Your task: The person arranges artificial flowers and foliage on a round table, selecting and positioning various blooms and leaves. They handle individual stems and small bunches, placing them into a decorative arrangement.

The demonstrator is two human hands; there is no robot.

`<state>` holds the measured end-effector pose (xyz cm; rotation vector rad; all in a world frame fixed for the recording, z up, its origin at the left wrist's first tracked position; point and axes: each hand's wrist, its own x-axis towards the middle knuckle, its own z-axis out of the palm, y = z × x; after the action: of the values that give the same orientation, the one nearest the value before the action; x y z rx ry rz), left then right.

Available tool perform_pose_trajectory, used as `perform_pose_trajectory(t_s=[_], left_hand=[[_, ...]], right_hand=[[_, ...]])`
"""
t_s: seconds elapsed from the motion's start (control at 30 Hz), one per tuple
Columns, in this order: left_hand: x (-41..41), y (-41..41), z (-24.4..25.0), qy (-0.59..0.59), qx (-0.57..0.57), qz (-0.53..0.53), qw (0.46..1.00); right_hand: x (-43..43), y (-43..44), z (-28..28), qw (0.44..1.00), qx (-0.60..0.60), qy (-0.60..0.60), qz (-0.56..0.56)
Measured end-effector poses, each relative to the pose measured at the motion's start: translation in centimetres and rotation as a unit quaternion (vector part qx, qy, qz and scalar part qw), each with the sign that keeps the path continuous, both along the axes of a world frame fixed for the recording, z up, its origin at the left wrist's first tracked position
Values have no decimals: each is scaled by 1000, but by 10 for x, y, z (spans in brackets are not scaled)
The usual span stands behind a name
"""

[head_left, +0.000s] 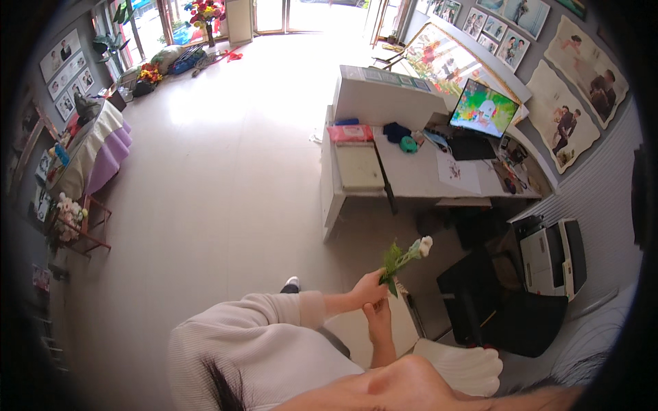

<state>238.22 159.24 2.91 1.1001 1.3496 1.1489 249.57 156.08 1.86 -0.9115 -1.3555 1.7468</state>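
A white flower [424, 246] on a pale green stem with green leaves [393, 259] points up and to the right, in front of the desk. My left hand [369, 288] is closed around it just below the leaves. My right hand [379, 321] comes up from below and sits right under my left wrist, its thumb and fingers bent. My left hand and wrist hide what, if anything, lies between those fingers. Below both hands there is a cream-coloured flat surface [349, 329].
A desk [411, 177] ahead bears a monitor [484, 110], a pink packet [350, 133] and papers. Right of my hands stand a black chair [504, 303] and a printer [552, 259]. A cloth-covered table [105, 149] and a wooden chair [97, 226] line the left wall.
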Motion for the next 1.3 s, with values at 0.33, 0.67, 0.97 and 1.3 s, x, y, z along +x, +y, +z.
perform_pose_trajectory(t_s=[0.33,0.67,0.97,1.3], left_hand=[[-115,79,7,300,97,-141,939],[-127,107,8,392,265,-226,852],[-87,178,9,389,268,-211,856],[45,329,-23,332,194,-295,875]], right_hand=[[-138,96,1,918,-238,254,-192],[-125,139,-3,880,-209,331,-269],[-72,217,-24,892,-202,318,-251],[80,373,-81,811,-334,333,-346]])
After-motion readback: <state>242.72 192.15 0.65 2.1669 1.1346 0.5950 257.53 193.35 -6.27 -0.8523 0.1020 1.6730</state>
